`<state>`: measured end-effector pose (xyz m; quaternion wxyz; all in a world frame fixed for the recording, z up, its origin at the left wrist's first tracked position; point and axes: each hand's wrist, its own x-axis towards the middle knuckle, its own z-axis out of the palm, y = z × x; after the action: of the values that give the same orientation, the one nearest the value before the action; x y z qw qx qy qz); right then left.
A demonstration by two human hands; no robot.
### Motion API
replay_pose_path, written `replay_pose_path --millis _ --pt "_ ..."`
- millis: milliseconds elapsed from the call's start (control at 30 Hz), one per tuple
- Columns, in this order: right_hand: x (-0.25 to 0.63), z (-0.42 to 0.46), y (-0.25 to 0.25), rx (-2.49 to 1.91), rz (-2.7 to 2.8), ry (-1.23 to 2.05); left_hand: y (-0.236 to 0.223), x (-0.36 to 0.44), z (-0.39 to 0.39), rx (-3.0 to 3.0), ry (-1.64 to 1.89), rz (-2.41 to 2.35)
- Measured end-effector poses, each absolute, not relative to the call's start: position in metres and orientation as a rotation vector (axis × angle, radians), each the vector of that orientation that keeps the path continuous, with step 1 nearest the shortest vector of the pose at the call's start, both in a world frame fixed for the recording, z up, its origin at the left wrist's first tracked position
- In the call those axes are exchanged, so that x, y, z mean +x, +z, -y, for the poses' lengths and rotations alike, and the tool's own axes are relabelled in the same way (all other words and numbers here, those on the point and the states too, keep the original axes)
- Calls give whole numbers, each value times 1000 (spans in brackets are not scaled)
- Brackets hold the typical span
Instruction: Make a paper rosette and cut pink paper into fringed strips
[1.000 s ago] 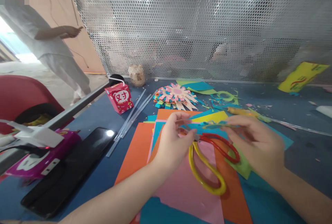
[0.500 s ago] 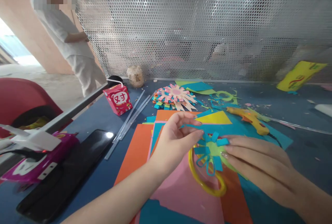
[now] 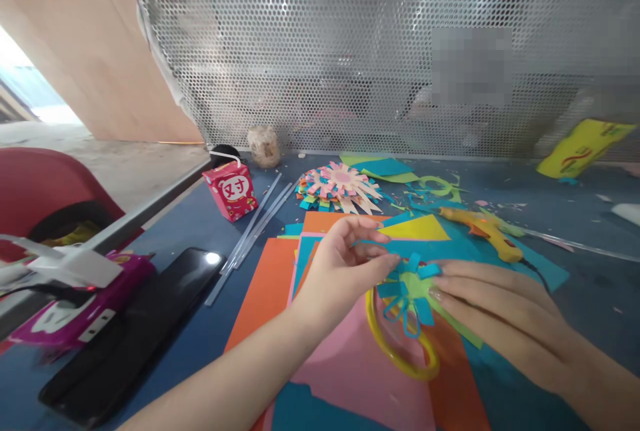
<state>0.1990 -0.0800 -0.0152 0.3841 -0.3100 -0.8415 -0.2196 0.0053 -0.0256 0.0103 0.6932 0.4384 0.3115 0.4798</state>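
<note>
A paper flower (image 3: 413, 286) with blue looped petals and a light green centre is between my two hands, above the stacked paper. My left hand (image 3: 345, 261) reaches in from the left, its thumb and fingers closed on a petal at the flower's upper left edge. On the other side my right hand (image 3: 500, 311) has its fingers closed on the flower's right edge, its thumb hidden. Just below the flower, a yellow loop-shaped handle (image 3: 383, 344) rests on a pink sheet (image 3: 360, 378); whatever it belongs to is partly covered.
Behind the paper lie a yellow glue gun (image 3: 483, 231), finished paper flowers (image 3: 340, 184) and green scraps (image 3: 440, 186). Glue sticks (image 3: 260, 224), a red drink carton (image 3: 231, 190) and a black phone (image 3: 133, 338) are at left. A perforated metal panel (image 3: 320, 51) borders the far edge.
The person standing beyond the table at the far left is out of view now. Both my hands keep hold of the flower, with only slight movement.
</note>
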Motion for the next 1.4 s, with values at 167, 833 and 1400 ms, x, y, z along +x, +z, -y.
replay_pose_path --millis 167,833,1400 --pt "198 82 -15 -825 2146 -541 10 6 25 959 1051 -743" --pt "203 29 -9 -1121 1657 123 -5 0 3 992 1237 -857" --pt "216 3 -1 -1397 1511 675 -12 12 31 1603 830 -836"
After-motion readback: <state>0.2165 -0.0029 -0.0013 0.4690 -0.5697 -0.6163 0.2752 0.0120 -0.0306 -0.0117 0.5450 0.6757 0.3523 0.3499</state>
